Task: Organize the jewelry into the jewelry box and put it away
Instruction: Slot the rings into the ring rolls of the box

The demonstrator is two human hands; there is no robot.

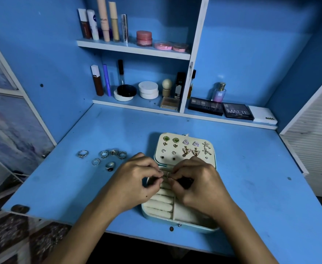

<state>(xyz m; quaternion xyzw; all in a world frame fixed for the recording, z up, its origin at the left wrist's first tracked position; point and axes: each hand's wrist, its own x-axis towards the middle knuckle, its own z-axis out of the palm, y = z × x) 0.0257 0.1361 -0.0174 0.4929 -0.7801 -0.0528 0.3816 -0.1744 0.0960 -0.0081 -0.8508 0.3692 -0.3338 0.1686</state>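
Note:
An open cream jewelry box (157, 216) with a light blue shell lies on the blue desk. Its raised lid panel (186, 149) carries several pairs of earrings. Ring rolls (161, 202) fill the left of the base. Above the base's far end, my left hand (137, 180) and my right hand (196, 183) meet, both pinching a small metal jewelry piece (165, 175) between fingertips. What kind of piece it is I cannot tell. Several silver rings (108, 158) lie loose on the desk left of the box.
The desk surface (251, 178) has bare room on the right. Shelves behind hold cosmetics: tubes and jars (118, 29), compacts (137, 91), eyeshadow palettes (238, 111), a perfume bottle (219, 92). The desk's front edge is close to me.

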